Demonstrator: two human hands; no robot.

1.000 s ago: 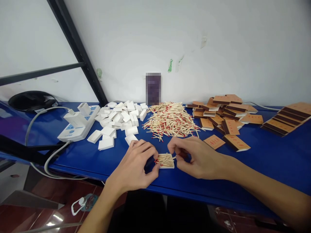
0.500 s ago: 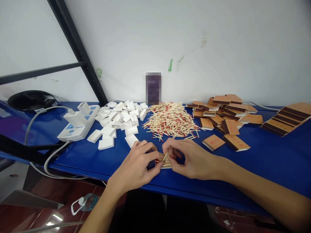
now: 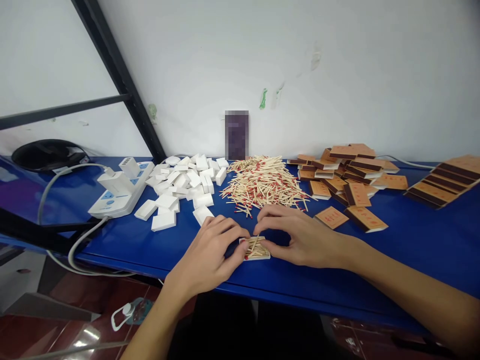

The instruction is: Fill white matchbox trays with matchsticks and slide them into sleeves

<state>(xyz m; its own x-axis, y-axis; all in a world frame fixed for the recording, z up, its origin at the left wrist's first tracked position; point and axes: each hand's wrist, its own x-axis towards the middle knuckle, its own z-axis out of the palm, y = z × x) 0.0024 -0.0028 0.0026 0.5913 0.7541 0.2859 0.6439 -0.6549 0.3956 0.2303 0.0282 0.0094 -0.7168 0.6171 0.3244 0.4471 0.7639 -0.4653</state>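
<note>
A small white matchbox tray [image 3: 258, 258] filled with matches [image 3: 255, 247] lies near the front edge of the blue table. My left hand [image 3: 213, 252] grips its left end between thumb and fingers. At the right end my right hand [image 3: 296, 235] is curved over the tray, thumb and fingertips apart and close to the matches; one match there leans up across the others. Behind both hands spreads a big heap of loose red-headed matches [image 3: 264, 182]. White empty-looking trays [image 3: 180, 180] are piled to its left, and orange-brown matchbox sleeves [image 3: 358, 195] to its right.
A white power strip [image 3: 123, 200] with plugged-in chargers and cables stands at the left, beside a black metal frame [image 3: 123, 75]. More sleeves [image 3: 446, 180] stand in a row at far right. A dark blurred rectangular object [image 3: 237, 135] leans on the wall. A bottle [image 3: 137, 311] is on the floor.
My right hand's fingers have spread and shifted slightly up and away from the matches, showing more of the tray. My left hand stays at the tray's left end.
</note>
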